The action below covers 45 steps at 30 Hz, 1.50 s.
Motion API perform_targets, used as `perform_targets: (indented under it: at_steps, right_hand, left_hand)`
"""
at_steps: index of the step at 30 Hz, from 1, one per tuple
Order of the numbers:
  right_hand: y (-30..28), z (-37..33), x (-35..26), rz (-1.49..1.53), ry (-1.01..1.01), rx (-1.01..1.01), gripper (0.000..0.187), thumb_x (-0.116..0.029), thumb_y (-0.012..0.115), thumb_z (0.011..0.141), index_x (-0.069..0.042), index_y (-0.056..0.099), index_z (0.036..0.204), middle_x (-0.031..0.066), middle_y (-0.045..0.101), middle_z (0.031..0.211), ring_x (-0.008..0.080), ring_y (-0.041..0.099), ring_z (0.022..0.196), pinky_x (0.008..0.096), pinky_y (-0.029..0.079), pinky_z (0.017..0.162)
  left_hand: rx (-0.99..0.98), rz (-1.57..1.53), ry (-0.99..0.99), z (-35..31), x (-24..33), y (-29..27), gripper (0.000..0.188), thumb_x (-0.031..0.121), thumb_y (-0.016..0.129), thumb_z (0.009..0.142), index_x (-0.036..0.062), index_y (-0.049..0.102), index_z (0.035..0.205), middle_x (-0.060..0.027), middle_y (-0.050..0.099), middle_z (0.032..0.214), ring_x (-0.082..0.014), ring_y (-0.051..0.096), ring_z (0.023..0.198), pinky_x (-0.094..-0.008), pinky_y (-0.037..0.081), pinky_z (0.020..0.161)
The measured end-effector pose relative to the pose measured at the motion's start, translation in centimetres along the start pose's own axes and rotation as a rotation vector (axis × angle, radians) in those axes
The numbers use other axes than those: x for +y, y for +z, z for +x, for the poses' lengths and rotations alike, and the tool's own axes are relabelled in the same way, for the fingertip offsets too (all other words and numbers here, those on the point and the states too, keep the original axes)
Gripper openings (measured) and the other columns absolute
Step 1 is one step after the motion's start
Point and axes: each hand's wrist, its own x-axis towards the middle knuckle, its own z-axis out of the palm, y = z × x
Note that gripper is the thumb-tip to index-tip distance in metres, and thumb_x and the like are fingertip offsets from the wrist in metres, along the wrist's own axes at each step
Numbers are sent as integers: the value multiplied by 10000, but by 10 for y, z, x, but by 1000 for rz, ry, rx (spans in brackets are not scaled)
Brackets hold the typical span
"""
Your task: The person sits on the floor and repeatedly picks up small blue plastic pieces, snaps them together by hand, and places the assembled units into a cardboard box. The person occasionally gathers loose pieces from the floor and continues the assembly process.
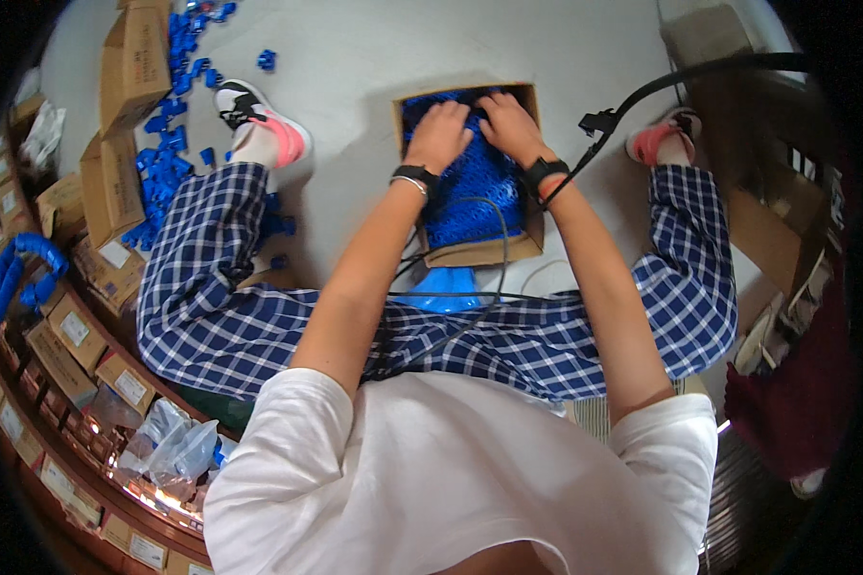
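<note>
An open cardboard box [535, 103] stands on the floor between my legs, filled with small blue plastic pieces [475, 206] packed closely together. My left hand [438, 137] reaches over the left side of the box, its bent fingers resting on the pieces near the far end. Just to its right, my right hand [511, 129] lies over the far right part of the contents with its fingers apart. Both sets of fingertips are partly hidden, and I see no piece lifted by either hand. A blue plastic sheet or bag [441, 290] shows at the near side of the box.
Loose blue pieces [163, 177] lie scattered on the floor to the left, beside open cardboard boxes [129, 77]. Shelving with labelled cartons [77, 331] curves along the left. A black cable [695, 69] runs to my right wrist. Another open carton [767, 225] stands at right.
</note>
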Motion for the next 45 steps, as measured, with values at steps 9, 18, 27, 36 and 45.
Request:
perform_targets:
  at_steps: [9, 18, 27, 36, 45]
  right_hand:
    - [-27, -21, -29, 54, -104, 161, 239, -34, 596, 775, -41, 603, 1014, 127, 577, 948, 313, 555, 909, 402, 465, 826]
    - [-70, -18, -100, 138, -181, 300, 226, -33, 586, 794, -36, 599, 1020, 142, 584, 954, 337, 561, 925, 402, 474, 823]
    - [-140, -18, -188, 221, -367, 419, 225, -5, 600, 805, -40, 610, 1027, 131, 601, 945, 313, 602, 875, 370, 493, 755]
    - [-195, -97, -282, 301, -470, 356, 232, 24, 626, 793, -32, 636, 1018, 124, 627, 906, 237, 616, 749, 322, 492, 683]
    - [-177, -135, -329, 177, -511, 70, 84, -45, 681, 735, -32, 634, 803, 94, 632, 761, 271, 605, 738, 358, 477, 659]
  left_hand:
    - [400, -242, 43, -25, 16, -76, 255, 127, 616, 812, 37, 619, 1051, -140, 603, 1038, -327, 558, 1013, -403, 466, 891]
    - [1000, -637, -115, -117, 70, -280, 195, 127, 593, 888, 72, 643, 1068, -38, 627, 1011, -182, 613, 912, -310, 494, 786]
    - [927, -1504, 922, -366, 140, -430, 337, 202, 489, 936, 59, 523, 1239, -84, 560, 1225, -215, 531, 1066, -434, 348, 1004]
    - [1556, -1521, 489, -456, 47, -446, 333, 164, 513, 921, 15, 546, 1216, -79, 580, 1174, -215, 539, 1058, -398, 420, 960]
    - [1572, -834, -119, -388, -96, -430, 307, 257, 534, 940, 58, 603, 1163, -56, 622, 1098, -171, 587, 976, -328, 474, 864]
